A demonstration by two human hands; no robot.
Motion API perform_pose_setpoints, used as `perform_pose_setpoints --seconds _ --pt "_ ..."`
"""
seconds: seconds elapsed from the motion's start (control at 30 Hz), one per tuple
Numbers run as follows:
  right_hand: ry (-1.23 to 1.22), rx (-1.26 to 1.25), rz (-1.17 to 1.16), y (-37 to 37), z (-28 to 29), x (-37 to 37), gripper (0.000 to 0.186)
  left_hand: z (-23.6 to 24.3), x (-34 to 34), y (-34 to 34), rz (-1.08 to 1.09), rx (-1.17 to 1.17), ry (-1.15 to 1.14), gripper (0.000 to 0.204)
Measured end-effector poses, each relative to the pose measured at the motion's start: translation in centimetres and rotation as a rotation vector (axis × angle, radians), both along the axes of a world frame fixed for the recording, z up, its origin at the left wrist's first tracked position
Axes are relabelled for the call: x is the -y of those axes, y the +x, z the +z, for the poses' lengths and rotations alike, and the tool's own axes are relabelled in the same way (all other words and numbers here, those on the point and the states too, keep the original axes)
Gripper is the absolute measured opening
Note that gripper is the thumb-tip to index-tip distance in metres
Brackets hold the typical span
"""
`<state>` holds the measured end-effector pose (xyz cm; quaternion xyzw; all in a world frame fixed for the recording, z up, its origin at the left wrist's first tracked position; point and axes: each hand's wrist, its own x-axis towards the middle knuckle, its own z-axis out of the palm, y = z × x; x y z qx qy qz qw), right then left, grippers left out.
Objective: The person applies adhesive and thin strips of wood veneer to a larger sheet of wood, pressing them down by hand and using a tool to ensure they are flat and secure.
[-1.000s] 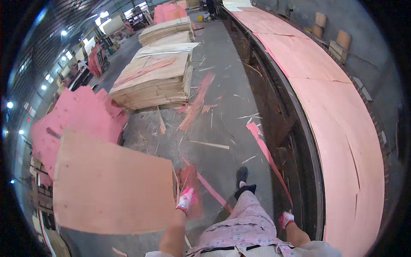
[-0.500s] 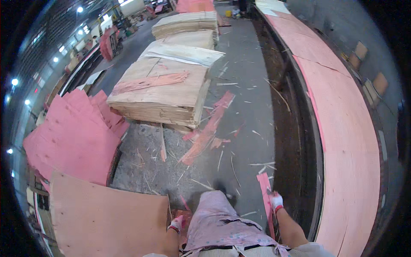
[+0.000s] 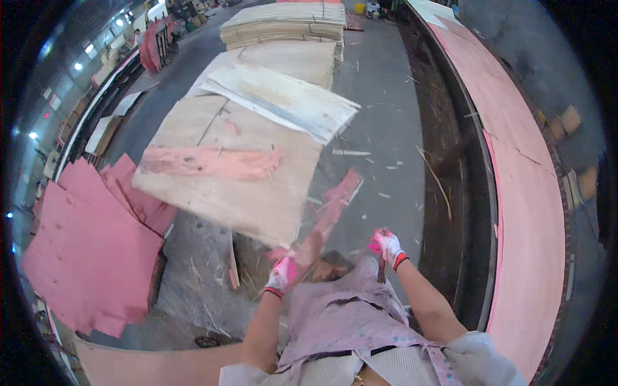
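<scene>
My left hand, in a white-and-pink glove, is low in the centre over a pink strip, just below the near edge of a pale veneer stack; its fingers are blurred, so their grip is unclear. My right hand, gloved alike, is closed on a narrow dark tool, which points down beside my apron. A torn pink piece and a white sheet lie on the stack. A pile of pink sheets sits at the left, a lighter sheet along the bottom left.
A long raised bed of pink sheets runs along the right, with a dark trough beside it. Further stacks stand ahead. Veneer scraps are scattered on the concrete floor. A person is far off at the upper left.
The stack ahead now appears much nearer, and the lighter sheet has slid down out of most of the view. My right hand has moved up and inward, away from the bed.
</scene>
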<state>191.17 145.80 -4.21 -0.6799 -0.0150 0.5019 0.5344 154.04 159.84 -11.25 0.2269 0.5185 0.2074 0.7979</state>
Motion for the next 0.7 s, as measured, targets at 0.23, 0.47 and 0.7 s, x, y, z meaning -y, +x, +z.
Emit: perform_pose_setpoints --seconds 0.23,0.47,0.7 --pt "0.189 -0.335 0.017 16.1 -3.6 -25.7 0.043 8.2 -15.2 17.9 0.166 0.294 0.194 0.044" --pt "-0.023 -0.439 -0.074 25.4 -8.4 -49.4 0.033 7.6 -26.1 29.3 0.317 -0.059 0.015 0.04" --pt "0.209 -0.439 0.135 26.6 -2.9 -50.7 0.018 14.2 -42.0 42.6 0.587 -0.178 -0.056 0.041"
